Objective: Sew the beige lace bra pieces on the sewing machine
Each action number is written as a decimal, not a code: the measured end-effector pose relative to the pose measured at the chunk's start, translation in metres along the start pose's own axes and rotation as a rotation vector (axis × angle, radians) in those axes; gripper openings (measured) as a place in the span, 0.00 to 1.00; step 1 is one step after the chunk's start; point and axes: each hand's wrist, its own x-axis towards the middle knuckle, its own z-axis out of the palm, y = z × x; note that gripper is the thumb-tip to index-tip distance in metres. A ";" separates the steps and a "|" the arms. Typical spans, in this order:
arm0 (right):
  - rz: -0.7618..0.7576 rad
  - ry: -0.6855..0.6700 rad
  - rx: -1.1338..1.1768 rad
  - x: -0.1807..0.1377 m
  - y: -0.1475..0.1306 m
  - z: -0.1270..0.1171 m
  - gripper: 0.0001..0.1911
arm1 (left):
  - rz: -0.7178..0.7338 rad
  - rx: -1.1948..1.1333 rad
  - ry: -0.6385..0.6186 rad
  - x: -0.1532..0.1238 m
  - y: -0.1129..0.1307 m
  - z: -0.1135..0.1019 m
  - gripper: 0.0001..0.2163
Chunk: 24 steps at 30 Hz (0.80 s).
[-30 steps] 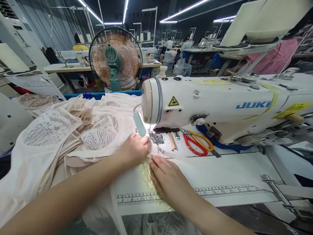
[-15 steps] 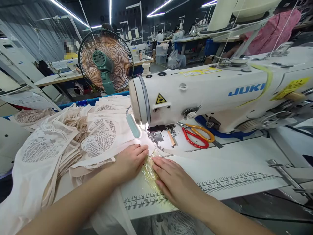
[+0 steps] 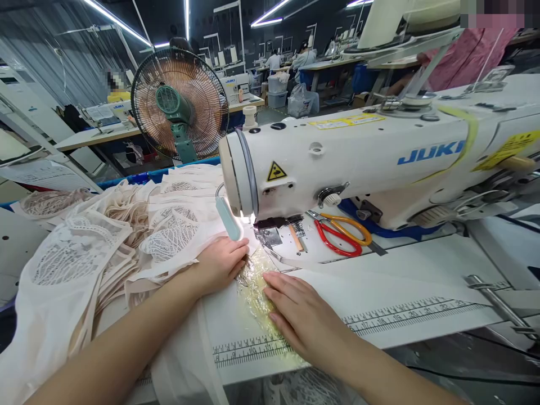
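A: What takes up the most room?

B: The white tabletop (image 3: 422, 281), which spreads out in front of the sewing machine (image 3: 312, 169). The machine comes next, with its needle end toward the left of the view.

A: And after those two?

B: A heap of pale garments (image 3: 171, 236) with lacy cups, left of the machine and reaching up beside its needle end. Then a big fan (image 3: 177, 107), behind the machine and off to the left.

A: Where are the hands?

B: Both in front of the machine's needle end, a little apart from each other. The right hand (image 3: 301, 306) is laid down nearly flat, fingers stretched out and close together. The left hand (image 3: 221, 263) is closer to the machine, fingers bent, over pale cloth.

A: Is the left one pinching that cloth?

B: I can't tell. Its thumb is hidden, so it could be pinching or just pressing.

A: What's that shiny stuff between them?

B: A crinkled, yellowish clear film (image 3: 255, 287). It runs over the tabletop from near the machine's needle end toward the front edge, and the right hand rests along its side.

A: Anything smaller?

B: Scissors (image 3: 349, 253) with red and orange handles, lying just in front of the machine's arm. Smallest is a thin tan strip (image 3: 296, 238), between the scissors and the machine's needle end.
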 end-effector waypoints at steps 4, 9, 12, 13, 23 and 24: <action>0.003 0.002 0.016 0.000 0.001 0.001 0.15 | -0.039 0.064 -0.004 0.003 -0.010 0.004 0.13; -0.022 0.065 0.052 0.008 -0.014 -0.004 0.14 | -0.065 0.112 -0.012 0.006 -0.017 0.004 0.14; -0.061 0.088 0.135 0.015 -0.041 0.009 0.12 | -0.090 0.139 -0.029 0.008 -0.015 0.000 0.13; -0.088 0.091 0.157 0.017 -0.053 0.019 0.12 | -0.101 0.154 -0.047 0.008 -0.013 -0.002 0.13; -0.157 0.174 -0.141 0.021 -0.116 0.083 0.09 | -0.396 0.423 -0.226 -0.051 0.037 -0.045 0.18; -0.151 0.169 -0.150 0.020 -0.116 0.080 0.06 | -0.374 0.457 -0.204 -0.063 0.041 -0.051 0.18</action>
